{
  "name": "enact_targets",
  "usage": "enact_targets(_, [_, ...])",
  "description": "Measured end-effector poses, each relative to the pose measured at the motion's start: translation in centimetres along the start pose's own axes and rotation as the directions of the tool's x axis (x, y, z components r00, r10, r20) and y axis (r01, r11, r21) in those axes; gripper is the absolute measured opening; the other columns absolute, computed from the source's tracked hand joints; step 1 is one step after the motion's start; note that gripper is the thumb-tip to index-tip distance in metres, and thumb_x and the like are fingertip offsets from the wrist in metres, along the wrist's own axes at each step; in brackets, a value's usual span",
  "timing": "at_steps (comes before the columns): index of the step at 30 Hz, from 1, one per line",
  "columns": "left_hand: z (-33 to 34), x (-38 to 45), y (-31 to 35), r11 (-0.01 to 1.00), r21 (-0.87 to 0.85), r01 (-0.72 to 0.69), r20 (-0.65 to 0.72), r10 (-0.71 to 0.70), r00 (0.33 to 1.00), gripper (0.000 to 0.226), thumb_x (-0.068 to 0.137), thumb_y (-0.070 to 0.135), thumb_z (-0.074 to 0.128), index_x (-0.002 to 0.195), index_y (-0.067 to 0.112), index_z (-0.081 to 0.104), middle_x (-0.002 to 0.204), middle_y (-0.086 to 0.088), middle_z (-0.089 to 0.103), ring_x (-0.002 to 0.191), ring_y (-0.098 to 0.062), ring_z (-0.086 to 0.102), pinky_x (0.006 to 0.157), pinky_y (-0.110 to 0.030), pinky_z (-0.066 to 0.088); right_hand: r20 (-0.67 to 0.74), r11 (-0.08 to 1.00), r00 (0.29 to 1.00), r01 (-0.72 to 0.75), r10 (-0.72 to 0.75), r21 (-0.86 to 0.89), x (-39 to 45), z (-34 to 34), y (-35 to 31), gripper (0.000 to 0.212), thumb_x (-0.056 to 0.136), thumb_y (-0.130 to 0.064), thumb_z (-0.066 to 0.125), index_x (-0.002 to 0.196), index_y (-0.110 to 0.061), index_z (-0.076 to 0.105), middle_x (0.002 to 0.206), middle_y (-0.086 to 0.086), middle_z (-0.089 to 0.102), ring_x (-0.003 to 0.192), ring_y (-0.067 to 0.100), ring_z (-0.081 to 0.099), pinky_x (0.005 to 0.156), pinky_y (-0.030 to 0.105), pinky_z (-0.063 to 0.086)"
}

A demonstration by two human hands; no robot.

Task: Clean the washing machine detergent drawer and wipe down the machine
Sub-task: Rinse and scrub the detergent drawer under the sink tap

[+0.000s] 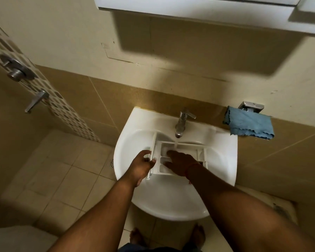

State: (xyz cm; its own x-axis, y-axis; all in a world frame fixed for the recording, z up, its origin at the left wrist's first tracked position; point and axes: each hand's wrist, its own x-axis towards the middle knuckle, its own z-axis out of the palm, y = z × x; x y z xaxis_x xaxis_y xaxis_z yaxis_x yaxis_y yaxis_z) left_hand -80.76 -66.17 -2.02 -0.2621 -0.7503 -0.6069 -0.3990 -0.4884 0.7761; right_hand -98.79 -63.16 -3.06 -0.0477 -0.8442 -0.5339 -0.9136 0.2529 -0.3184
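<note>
Drawer (182, 145): white plastic, lies across the basin of the sink (171, 202), long axis left to right, open compartments up. Its front panel stands at the left end, close to the basin's left wall; its right end sits near the right wall. Little slack at either end. The basin in front of the drawer, toward the person, is bare white porcelain.

Tap (182, 122): chrome, at the back rim, spout directly over the drawer's rear edge. Water runs from it into a rear compartment. The spout limits headroom above the drawer's back half.

Cloth (248, 124): blue, draped on a chrome holder (251, 106) on the wall right of the sink, well apart from the drawer. A cabinet (198, 10) overhangs above. Left of the sink, tiled floor (62, 170) with a drain; shower fittings on the left wall, well apart. Bare feet show below the sink's front rim.

Left hand (141, 165): grasps the drawer's front panel at the left end, fingers curled over its upper edge, thumb against its near face.

Right hand (180, 163): lies palm down over the drawer's middle compartments, fingers spread and released, fingertips reaching into the compartment beside the water stream. It holds nothing. A red thread circles the wrist.
</note>
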Motion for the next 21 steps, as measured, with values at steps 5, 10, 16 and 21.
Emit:
enact_targets(5, [0.3,0.0,0.2,1.000,0.021,-0.019,-0.015,0.020,1.000,0.040,0.095,0.025,0.065,0.132,0.023,0.049,0.112,-0.006,0.061,0.093,-0.012,0.060,0.083,-0.027,0.045,0.003,0.965,0.985,-0.170,0.174,-0.201,0.4,0.3,0.0,0.060,0.091,-0.064,0.040,0.133,-0.022,0.046,0.131,0.005,0.055,0.115,0.029,0.055,0.099,0.043,0.039])
enact_targets(10, [0.2,0.2,0.2,0.999,0.040,-0.021,-0.010,0.021,1.000,0.041,0.094,0.022,0.066,0.131,0.025,0.049,0.116,-0.009,0.061,0.100,-0.018,0.061,0.088,-0.030,0.047,0.017,0.998,0.998,0.053,-0.053,0.019,0.7,1.1,-1.6,0.055,0.093,-0.033,0.053,0.144,-0.022,0.034,0.144,0.006,0.044,0.126,0.030,0.048,0.106,0.045,0.039])
enact_targets(16, [0.4,0.4,0.0,0.999,0.035,-0.015,-0.003,0.015,1.000,0.042,0.094,0.025,0.066,0.132,0.026,0.049,0.120,-0.009,0.060,0.106,-0.019,0.060,0.088,-0.029,0.047,0.110,0.942,0.972,-0.166,0.206,-0.291,-0.1,-0.2,3.3,0.062,0.089,-0.053,0.053,0.139,-0.018,0.042,0.139,0.010,0.041,0.123,0.031,0.046,0.101,0.044,0.043])
enact_targets(21, [0.6,0.3,0.2,0.997,0.063,-0.038,-0.006,0.038,0.999,0.040,0.095,0.023,0.065,0.131,0.025,0.050,0.117,-0.006,0.058,0.095,-0.008,0.058,0.070,-0.019,0.047,0.053,0.993,0.993,0.104,-0.101,-0.054,-0.2,0.8,0.9,0.068,0.089,-0.010,0.057,0.149,-0.025,0.028,0.152,0.006,0.031,0.130,0.030,0.043,0.107,0.044,0.040])
